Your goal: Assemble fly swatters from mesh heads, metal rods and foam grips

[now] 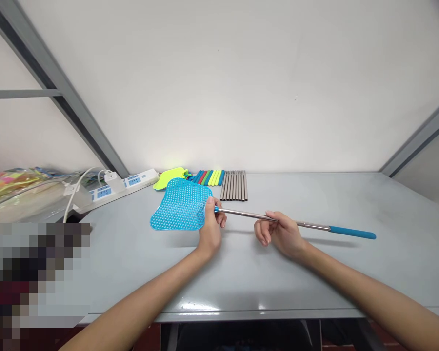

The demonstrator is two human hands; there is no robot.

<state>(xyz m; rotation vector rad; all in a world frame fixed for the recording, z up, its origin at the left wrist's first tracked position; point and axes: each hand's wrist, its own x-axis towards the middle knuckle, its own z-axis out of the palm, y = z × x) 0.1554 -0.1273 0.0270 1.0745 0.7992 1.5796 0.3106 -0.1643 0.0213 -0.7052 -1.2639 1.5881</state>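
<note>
A blue fly swatter (181,207) with a telescopic metal rod spans both hands above the table. My left hand (211,224) is closed where its perforated blue head meets the rod, the thumb on top. Around the middle of the extended rod, my right hand (281,233) pinches with thumb and fingers. The blue handle grip (353,233) sticks out to the right, beyond that hand. Farther back on the table lie yellow-green swatter heads (170,178), a row of coloured handle grips (209,178) and several metal rods (234,185) side by side.
A white power strip (133,181) with plugs and a white cable (78,187) runs along the left. Behind it are plastic bags of colourful items (18,187). The grey table (314,282) ends at a wall and metal frame posts. The lower left is pixelated.
</note>
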